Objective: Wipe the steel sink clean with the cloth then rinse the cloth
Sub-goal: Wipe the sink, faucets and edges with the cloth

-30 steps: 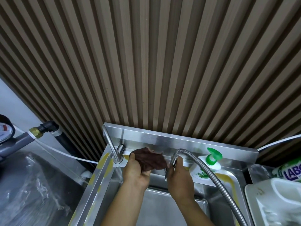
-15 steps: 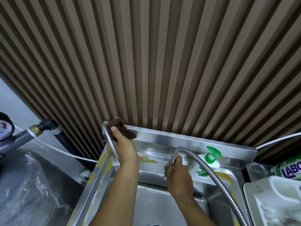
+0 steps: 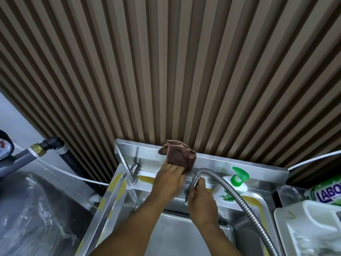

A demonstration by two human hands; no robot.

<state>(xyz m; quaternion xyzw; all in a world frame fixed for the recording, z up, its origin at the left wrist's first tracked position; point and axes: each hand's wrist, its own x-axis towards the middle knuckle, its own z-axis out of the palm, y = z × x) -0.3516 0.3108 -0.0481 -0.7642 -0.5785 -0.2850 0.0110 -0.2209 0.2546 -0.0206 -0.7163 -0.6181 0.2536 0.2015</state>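
Currently, the left hand (image 3: 168, 182) reaches over the basin of the steel sink (image 3: 110, 196) to its rear upstand. The fingers (image 3: 178, 170) lie nearly straight and press the brown cloth (image 3: 180, 157) against the upstand; their tips are hidden in the folds, and the thumb cannot be seen. The cloth is bunched, with its upper part standing above the top edge of the sink's upstand, roughly at mid-width.

The right hand (image 3: 202, 202) is over the sink's rear ledge, just right of the left hand. Its fingers are curled round the spray head (image 3: 192, 182) of the flexible metal hose (image 3: 245, 202), which arcs away over the sink's right side.

A gooseneck tap (image 3: 125, 167) stands upright at the sink's rear left corner. A white soap bottle with a green pump (image 3: 234, 185) sits on the sink's rear ledge, right of the spray head. Yellowish residue (image 3: 145, 179) marks the sink's rim.
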